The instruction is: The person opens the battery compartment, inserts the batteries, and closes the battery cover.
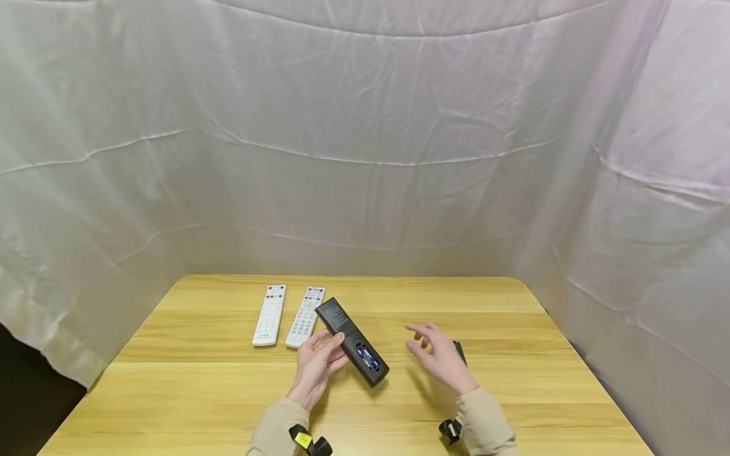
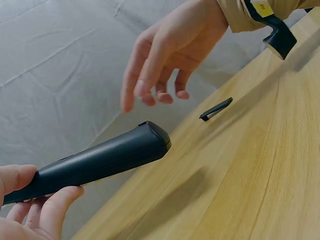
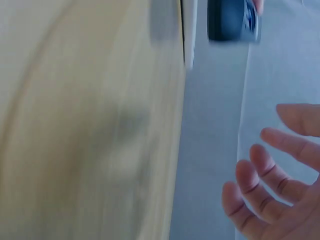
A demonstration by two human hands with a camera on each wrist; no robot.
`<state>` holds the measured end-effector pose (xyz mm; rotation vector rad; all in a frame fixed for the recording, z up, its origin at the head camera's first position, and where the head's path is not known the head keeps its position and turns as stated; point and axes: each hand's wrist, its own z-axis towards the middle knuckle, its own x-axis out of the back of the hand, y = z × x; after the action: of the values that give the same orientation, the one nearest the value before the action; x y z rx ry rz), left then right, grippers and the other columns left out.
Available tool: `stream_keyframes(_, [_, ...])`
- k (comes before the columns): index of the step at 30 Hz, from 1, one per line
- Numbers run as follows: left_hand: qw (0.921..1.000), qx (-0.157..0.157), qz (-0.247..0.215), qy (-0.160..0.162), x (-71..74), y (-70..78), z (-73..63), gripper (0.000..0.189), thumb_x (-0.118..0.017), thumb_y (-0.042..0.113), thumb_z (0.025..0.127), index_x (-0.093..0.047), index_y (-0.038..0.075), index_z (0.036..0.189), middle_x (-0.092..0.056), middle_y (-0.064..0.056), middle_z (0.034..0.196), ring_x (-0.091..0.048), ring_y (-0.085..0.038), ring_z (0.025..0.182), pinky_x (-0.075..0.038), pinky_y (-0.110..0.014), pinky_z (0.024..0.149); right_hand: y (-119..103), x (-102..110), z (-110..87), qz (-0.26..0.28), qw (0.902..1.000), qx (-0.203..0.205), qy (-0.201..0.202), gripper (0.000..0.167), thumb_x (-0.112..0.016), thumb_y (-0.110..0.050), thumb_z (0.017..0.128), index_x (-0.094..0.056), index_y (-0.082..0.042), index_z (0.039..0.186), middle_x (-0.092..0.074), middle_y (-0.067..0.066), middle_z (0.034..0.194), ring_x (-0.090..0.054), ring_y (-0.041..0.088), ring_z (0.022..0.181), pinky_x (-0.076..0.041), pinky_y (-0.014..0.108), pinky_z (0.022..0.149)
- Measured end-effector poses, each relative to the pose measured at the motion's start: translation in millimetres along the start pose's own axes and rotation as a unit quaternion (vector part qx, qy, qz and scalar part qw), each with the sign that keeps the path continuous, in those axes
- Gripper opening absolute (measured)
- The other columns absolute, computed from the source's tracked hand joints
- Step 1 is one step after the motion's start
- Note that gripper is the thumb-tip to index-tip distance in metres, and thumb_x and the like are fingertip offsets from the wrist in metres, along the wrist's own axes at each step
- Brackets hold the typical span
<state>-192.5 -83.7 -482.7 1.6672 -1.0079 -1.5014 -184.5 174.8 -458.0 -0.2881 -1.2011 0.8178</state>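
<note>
In the head view, my left hand point(image 1: 315, 365) grips a black remote control point(image 1: 338, 323) by its side, thumb on top, with the back facing up. Its battery compartment is uncovered, and blue batteries point(image 1: 367, 358) lie inside. The left wrist view shows the remote point(image 2: 100, 157) raised over the table, its shadow below. To its right, my right hand point(image 1: 441, 356) hovers over the table with loosely bent, spread fingers and holds nothing. A small black battery cover point(image 2: 216, 109) lies on the wood; in the head view the right hand partly hides it.
Two white remotes point(image 1: 270, 315) lie side by side, buttons up, at the back left of the wooden table point(image 1: 199, 392). The black remote's far end overlaps the nearer white remote point(image 1: 302, 322) in the head view. Pale fabric point(image 1: 365, 126) hangs behind and along both sides.
</note>
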Motion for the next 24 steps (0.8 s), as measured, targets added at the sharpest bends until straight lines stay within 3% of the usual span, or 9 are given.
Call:
stream_keyframes(5, [1.0000, 0.000, -0.004, -0.003, 0.6, 0.6, -0.4, 0.047, -0.067, 0.007, 0.095, -0.046, -0.007, 0.135, -0.077, -0.010, 0.101, -0.077, -0.020, 0.083, -0.067, -0.035, 0.081, 18, 16, -0.7, -0.025, 0.9976, -0.059, 0.026, 0.036, -0.068, -0.010, 0.094, -0.064, 0.001, 0.128, -0.063, 0.022, 0.111, -0.058, 0.019, 0.085, -0.051, 0.024, 0.069])
stream_keyframes(9, [1.0000, 0.002, -0.006, -0.001, 1.3, 1.1, -0.8, 0.047, -0.066, 0.006, 0.095, -0.046, -0.007, 0.135, -0.077, -0.009, 0.100, -0.077, -0.019, 0.083, -0.067, -0.034, 0.081, 31, 30, -4.7, -0.055, 0.9921, -0.110, 0.027, 0.039, -0.063, -0.013, 0.097, -0.060, 0.000, 0.134, -0.059, 0.026, 0.121, -0.063, 0.034, 0.098, -0.059, 0.044, 0.080])
stream_keyframes(12, [1.0000, 0.001, -0.006, -0.001, 1.8, 1.2, -1.1, 0.046, -0.066, 0.006, 0.095, -0.046, -0.007, 0.134, -0.077, -0.009, 0.099, -0.076, -0.019, 0.083, -0.067, -0.034, 0.081, 40, 39, -7.5, -0.080, 0.9866, -0.140, 0.024, 0.043, -0.062, -0.016, 0.097, -0.058, 0.001, 0.137, -0.056, 0.029, 0.127, -0.059, 0.044, 0.111, -0.057, 0.057, 0.090])
stream_keyframes(15, [1.0000, 0.001, -0.007, -0.001, 2.0, 1.5, -1.3, 0.045, -0.066, 0.006, 0.095, -0.046, -0.007, 0.133, -0.077, -0.008, 0.099, -0.076, -0.019, 0.083, -0.067, -0.034, 0.082, 47, 47, -9.4, -0.106, 0.9795, -0.171, 0.012, 0.048, -0.063, -0.017, 0.096, -0.054, 0.003, 0.139, -0.051, 0.033, 0.132, -0.054, 0.049, 0.116, -0.053, 0.062, 0.092])
stream_keyframes(20, [1.0000, 0.002, -0.008, -0.001, 2.6, 1.4, -1.1, 0.046, -0.066, 0.007, 0.095, -0.045, -0.007, 0.134, -0.076, -0.008, 0.099, -0.076, -0.019, 0.084, -0.067, -0.034, 0.082, 56, 57, -11.6, -0.131, 0.9637, -0.231, -0.026, 0.058, -0.064, -0.023, 0.095, -0.047, 0.002, 0.146, -0.041, 0.038, 0.135, -0.051, 0.053, 0.110, -0.056, 0.059, 0.075])
stream_keyframes(24, [0.9999, 0.002, -0.010, 0.000, 2.7, 1.6, -1.2, 0.046, -0.066, 0.006, 0.095, -0.045, -0.007, 0.134, -0.076, -0.007, 0.098, -0.076, -0.018, 0.083, -0.067, -0.034, 0.082, 61, 60, -12.5, -0.128, 0.9564, -0.258, -0.050, 0.062, -0.064, -0.027, 0.096, -0.043, 0.000, 0.149, -0.036, 0.040, 0.137, -0.049, 0.054, 0.109, -0.054, 0.056, 0.071])
